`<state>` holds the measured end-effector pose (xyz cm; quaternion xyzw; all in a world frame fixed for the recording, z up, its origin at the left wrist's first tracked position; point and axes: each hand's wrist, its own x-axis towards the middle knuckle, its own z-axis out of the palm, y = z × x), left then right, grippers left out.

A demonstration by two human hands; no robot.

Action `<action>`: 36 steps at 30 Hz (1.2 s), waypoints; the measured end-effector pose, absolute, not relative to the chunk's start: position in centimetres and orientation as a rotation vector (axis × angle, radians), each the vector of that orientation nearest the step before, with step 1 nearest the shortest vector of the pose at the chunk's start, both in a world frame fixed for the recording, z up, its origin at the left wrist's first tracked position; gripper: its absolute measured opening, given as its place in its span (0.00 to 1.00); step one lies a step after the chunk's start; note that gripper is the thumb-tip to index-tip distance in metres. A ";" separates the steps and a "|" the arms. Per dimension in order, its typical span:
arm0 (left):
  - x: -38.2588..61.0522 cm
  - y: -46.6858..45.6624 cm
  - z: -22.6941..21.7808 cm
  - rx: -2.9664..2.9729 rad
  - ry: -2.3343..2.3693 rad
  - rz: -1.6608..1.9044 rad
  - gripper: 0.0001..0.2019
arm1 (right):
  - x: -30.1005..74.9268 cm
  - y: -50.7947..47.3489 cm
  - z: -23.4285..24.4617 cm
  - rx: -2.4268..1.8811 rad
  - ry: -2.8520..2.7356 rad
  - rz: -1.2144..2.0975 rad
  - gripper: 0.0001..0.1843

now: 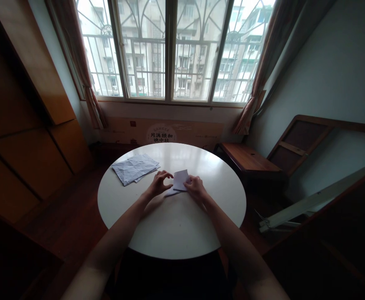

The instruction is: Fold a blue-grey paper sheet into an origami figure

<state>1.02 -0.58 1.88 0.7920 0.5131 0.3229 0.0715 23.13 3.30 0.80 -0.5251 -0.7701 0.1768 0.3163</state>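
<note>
The right hand [195,186]'s grip pinches a paper [180,180] just below the frame's centre, over the worktop [170,233]. The left hand [160,184], thumb and fingers spread, is beside it. Creased sheets [135,168] lie left of centre.

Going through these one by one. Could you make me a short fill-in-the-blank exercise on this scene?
1. The person's ____ grip holds the small paper.
2. The larger creased sheets lie nearer the ____ grip.
3. The round tabletop is coloured ____.
Missing words: right; left; white.
</note>
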 end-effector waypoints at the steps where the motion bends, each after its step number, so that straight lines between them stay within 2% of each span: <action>1: 1.2 -0.7 1.9 2.420 1.448 0.919 0.12 | 23.1 3.2 0.9 -1.442 -2.015 0.371 0.07; 4: 1.7 -1.2 2.0 2.484 1.318 0.767 0.14 | 22.9 2.9 1.1 -1.506 -2.028 0.185 0.11; 6: 2.0 -1.6 2.1 2.513 1.299 0.710 0.15 | 22.8 2.8 1.2 -1.489 -2.069 0.215 0.15; 9: 2.1 -2.0 2.3 2.549 1.339 0.688 0.14 | 22.5 2.6 1.3 -1.366 -2.137 0.448 0.20; 14: 1.9 -1.9 2.4 2.522 1.553 0.664 0.20 | 22.2 2.1 1.5 -0.878 -2.210 0.858 0.21; 18: 2.0 -1.7 2.4 2.459 1.643 0.625 0.21 | 22.2 1.7 1.9 -0.857 -2.162 1.018 0.24; 21: 2.0 -1.6 2.3 2.417 1.684 0.601 0.19 | 22.0 1.6 1.9 -0.795 -2.142 1.088 0.22; 25: 1.6 -1.0 1.6 2.388 1.727 0.602 0.16 | 21.9 2.2 1.4 -0.809 -2.085 0.936 0.13; 29: 0.9 -0.1 0.7 2.354 1.730 0.643 0.25 | 22.5 3.2 0.7 -0.972 -1.995 0.615 0.08; 30: 0.7 0.0 0.6 2.354 1.707 0.650 0.26 | 22.7 3.4 0.5 -1.004 -1.996 0.561 0.10; 33: 0.4 0.2 0.4 2.384 1.626 0.651 0.26 | 23.1 3.8 0.0 -1.081 -2.062 0.459 0.26; 34: 0.4 0.2 0.5 2.395 1.611 0.647 0.26 | 23.1 3.8 -0.2 -1.096 -2.103 0.446 0.28; 36: 0.3 0.2 0.5 2.409 1.614 0.625 0.26 | 23.1 3.8 -0.5 -1.118 -2.200 0.441 0.24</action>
